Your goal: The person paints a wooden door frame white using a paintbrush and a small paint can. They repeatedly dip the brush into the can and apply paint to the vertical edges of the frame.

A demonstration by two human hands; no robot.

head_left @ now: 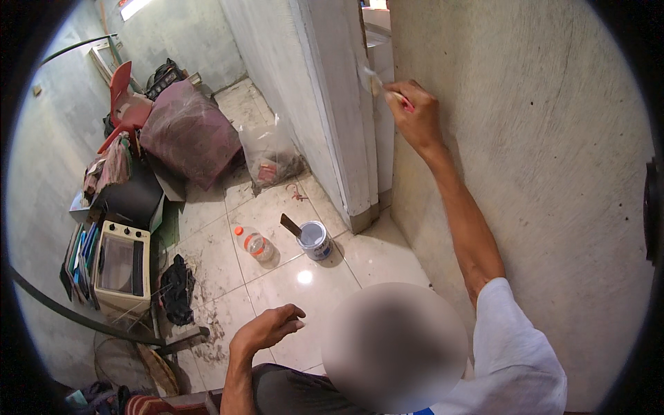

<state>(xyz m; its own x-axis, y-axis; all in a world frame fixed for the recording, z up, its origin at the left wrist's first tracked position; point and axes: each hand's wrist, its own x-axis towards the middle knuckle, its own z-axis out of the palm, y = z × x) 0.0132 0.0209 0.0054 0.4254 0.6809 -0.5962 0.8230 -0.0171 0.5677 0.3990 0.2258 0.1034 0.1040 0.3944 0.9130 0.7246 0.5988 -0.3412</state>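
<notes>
Right grip (416, 114) high, around slanted brush (377, 80)

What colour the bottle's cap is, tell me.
The cap is orange, best seen in the head view.

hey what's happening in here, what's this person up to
The person's right hand is raised, gripping a brush with its tip at the edge of the white door frame; whether the bristles touch it is hard to tell. The left hand is held low and empty. On the tiled floor is an open can with a dark strip leaning out, beside a clear orange-capped bottle.
</notes>
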